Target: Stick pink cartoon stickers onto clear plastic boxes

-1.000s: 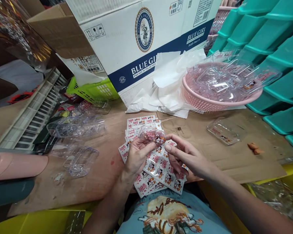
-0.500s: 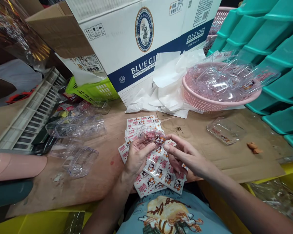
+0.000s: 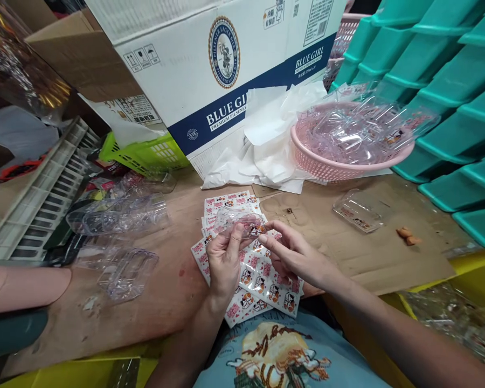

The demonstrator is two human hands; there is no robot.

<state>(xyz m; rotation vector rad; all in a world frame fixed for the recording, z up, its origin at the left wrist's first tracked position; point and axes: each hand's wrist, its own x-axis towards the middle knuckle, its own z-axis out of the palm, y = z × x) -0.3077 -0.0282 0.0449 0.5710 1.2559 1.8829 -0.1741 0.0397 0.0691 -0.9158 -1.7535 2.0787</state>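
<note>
My left hand holds a small clear plastic box with a cat sticker on it, raised just above the table. The fingertips of my right hand touch the box's right end. Under both hands lie sticker sheets printed with cats and red labels, spread on the wooden table. Another clear box with a sticker rests on cardboard to the right.
A pink basket full of clear boxes stands at the back right, beside stacked teal bins. Loose clear boxes lie at the left. A large white carton, white paper and a green basket fill the back.
The view has shifted slightly, so everything sits further left in frame. My hands have turned the small box a little, and my right fingers now close on its end.
</note>
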